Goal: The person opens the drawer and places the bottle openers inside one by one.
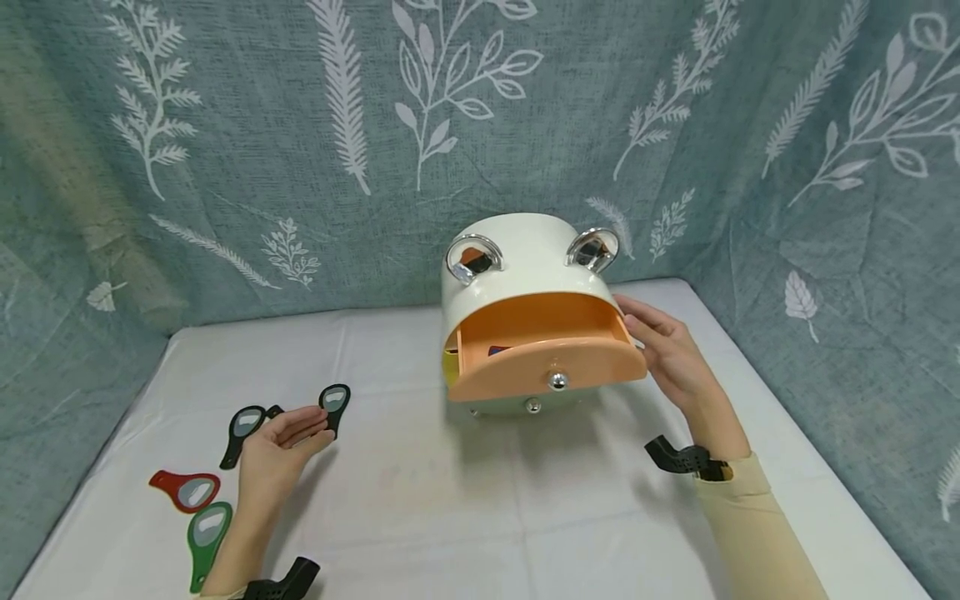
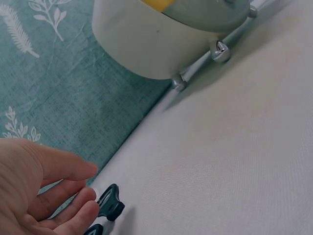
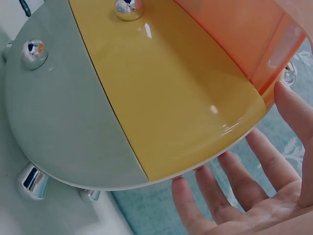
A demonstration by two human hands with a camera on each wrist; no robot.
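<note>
A rounded white drawer box (image 1: 525,250) carries two chrome-rimmed discs on top. Its orange drawer (image 1: 517,371) is pulled out, with the yellow drawer (image 3: 171,98) and green drawer (image 3: 63,112) closed below. My right hand (image 1: 675,354) has its fingers spread along the box's right side, fingertips at the edge beside the yellow drawer. On the left, my left hand (image 1: 281,454) has thumb and fingertips right at the handle of a dark magnifying glass (image 1: 335,397). Its fingers are loosely extended, with a gap showing between thumb and fingers in the left wrist view.
Around my left hand lie a black magnifying glass (image 1: 244,423), a red one (image 1: 167,482) and a green one (image 1: 200,554). Another dark end (image 1: 274,411) shows behind the hand. Inside the orange drawer is a small blue and red piece (image 1: 498,350). A patterned teal cloth (image 1: 262,150) hangs behind the white table (image 1: 420,517).
</note>
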